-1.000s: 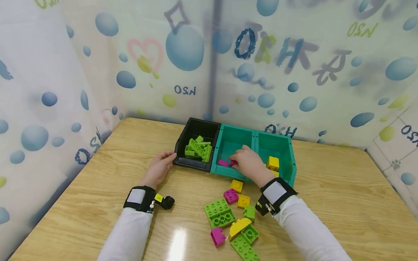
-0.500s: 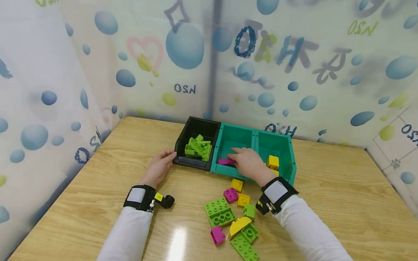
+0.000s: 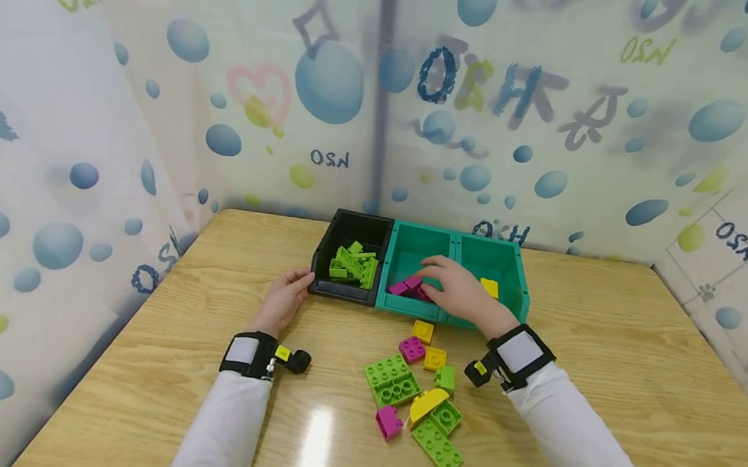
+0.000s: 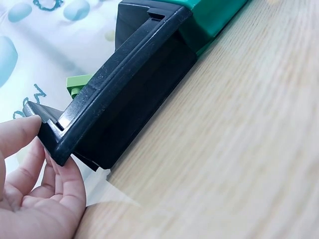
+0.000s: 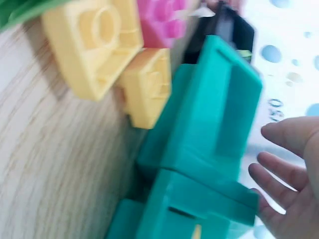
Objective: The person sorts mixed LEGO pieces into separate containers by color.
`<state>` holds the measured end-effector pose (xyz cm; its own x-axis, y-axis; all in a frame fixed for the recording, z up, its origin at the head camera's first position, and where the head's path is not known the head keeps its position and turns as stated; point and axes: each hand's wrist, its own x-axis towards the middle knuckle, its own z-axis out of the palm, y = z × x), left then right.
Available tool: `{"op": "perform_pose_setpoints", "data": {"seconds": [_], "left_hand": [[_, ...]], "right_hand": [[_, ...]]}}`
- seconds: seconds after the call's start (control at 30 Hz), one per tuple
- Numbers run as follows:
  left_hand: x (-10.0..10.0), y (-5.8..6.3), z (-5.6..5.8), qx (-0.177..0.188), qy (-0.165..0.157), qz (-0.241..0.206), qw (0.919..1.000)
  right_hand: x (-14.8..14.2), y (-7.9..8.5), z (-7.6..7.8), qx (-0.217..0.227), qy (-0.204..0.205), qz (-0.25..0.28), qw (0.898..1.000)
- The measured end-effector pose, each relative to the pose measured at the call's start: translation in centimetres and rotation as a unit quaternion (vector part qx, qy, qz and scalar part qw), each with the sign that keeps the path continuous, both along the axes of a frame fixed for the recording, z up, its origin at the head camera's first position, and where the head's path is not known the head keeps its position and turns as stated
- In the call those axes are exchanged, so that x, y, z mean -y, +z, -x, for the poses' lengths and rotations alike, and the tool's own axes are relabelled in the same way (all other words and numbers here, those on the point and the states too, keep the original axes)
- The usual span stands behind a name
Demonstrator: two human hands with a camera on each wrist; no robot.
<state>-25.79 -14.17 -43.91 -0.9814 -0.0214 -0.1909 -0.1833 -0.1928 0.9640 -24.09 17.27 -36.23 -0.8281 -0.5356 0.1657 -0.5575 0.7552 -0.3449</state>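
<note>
Over the middle teal bin (image 3: 408, 305), I hold the right hand (image 3: 459, 290) with fingers (image 5: 286, 132) wide, gripping nothing; magenta bricks (image 3: 403, 288) lie inside. The left hand (image 3: 283, 296) pinches the black bin (image 4: 134, 94): steady it lightly, and lift vertically before traversing.

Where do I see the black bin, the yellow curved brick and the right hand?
Black bin (image 4: 142, 102), left wrist view: outer side wall.
Yellow curved brick (image 3: 427, 407), head view: its curved surface.
Right hand (image 3: 459, 289), head view: back of the hand.

left bin (image 3: 344, 293), middle bin (image 3: 421, 245), right bin (image 3: 493, 259): row on table (image 3: 629, 363) | bricks (image 3: 350, 263): inside each | loose bricks (image 3: 428, 405): before middle bin
</note>
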Motion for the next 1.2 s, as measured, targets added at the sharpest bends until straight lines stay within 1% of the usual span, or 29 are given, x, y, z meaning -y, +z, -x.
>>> {"op": "perform_pose_setpoints", "data": {"seconds": [0.1, 0.23, 0.33, 0.43, 0.5, 0.63, 0.73, 0.9, 1.07, 1.13, 1.2], "left_hand": [[0.1, 0.0, -0.1, 0.000, 0.001, 0.002, 1.0000], [0.0, 0.0, -0.1, 0.003, 0.001, 0.009, 1.0000], [-0.1, 0.0, 0.0, 0.007, 0.003, 0.013, 0.9999], [-0.2, 0.0, 0.0, 0.007, 0.002, 0.017, 0.9998], [-0.2, 0.0, 0.0, 0.007, 0.003, 0.015, 0.9999], [-0.2, 0.1, -0.1, 0.004, 0.006, 0.011, 0.9999], [-0.2, 0.1, -0.2, 0.001, 0.004, 0.011, 0.9999], [-0.2, 0.1, -0.2, 0.000, 0.004, 0.012, 0.9999], [-0.2, 0.3, -0.2, 0.002, 0.004, 0.016, 0.9999], [-0.2, 0.3, -0.2, 0.003, 0.006, 0.014, 0.9999], [-0.1, 0.3, -0.2, 0.004, 0.006, 0.012, 0.9999]], "right_hand": [[-0.3, 0.5, -0.8, 0.004, 0.009, 0.025, 1.000], [-0.8, 0.6, -2.0, 0.021, 0.023, 0.054, 0.998], [-1.1, 0.3, -3.0, 0.026, 0.032, 0.072, 0.997], [-1.4, -0.3, -4.0, 0.021, 0.038, 0.082, 0.996], [-1.5, -0.8, -4.6, 0.019, 0.046, 0.082, 0.995], [-1.6, -1.5, -5.6, 0.033, 0.062, 0.078, 0.994], [-1.7, -1.7, -6.3, 0.047, 0.059, 0.080, 0.994], [-2.1, -1.6, -7.4, 0.057, 0.057, 0.083, 0.993], [-2.2, -1.3, -8.3, 0.060, 0.065, 0.084, 0.993], [-2.3, -1.2, -8.5, 0.060, 0.070, 0.077, 0.993], [-2.2, -1.0, -8.8, 0.071, 0.068, 0.062, 0.993]]}}
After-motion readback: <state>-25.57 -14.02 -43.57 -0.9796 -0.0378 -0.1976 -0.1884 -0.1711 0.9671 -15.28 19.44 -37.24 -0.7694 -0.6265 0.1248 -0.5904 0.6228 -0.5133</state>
